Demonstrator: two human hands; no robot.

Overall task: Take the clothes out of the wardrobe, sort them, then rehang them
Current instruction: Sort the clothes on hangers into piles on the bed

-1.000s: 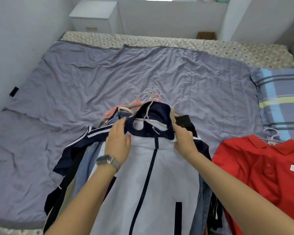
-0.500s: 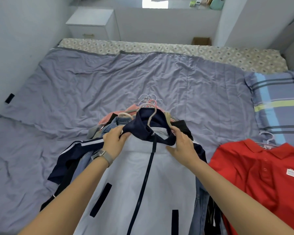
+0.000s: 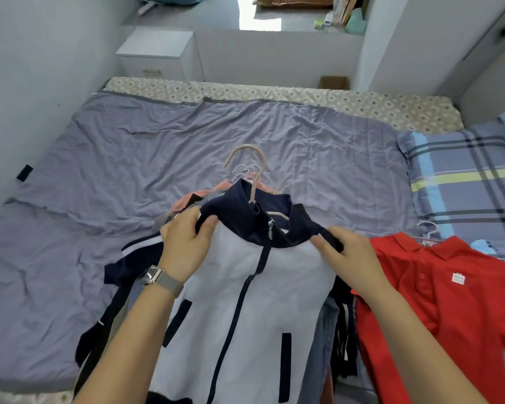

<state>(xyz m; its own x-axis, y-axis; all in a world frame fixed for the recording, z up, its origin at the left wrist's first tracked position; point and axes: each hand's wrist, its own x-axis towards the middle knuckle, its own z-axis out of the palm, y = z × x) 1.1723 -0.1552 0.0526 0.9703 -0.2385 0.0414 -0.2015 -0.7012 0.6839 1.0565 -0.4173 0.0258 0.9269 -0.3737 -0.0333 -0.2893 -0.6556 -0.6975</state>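
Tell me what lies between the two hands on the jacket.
In the head view, between the left hand and right hand lies the white-and-navy zip jacket's navy collar, with its beige hanger hook rising behind.

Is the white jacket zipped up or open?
Zipped up. The jacket's dark zipper line runs unbroken from collar down, and the white front panels meet with no gap.

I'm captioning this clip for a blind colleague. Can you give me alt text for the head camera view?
Both hands, left hand and right hand, grip the navy shoulders of a white zip jacket on a beige hanger, held above a pile of hung clothes on a bed with a grey sheet. A red polo shirt lies to the right, below a plaid pillow.
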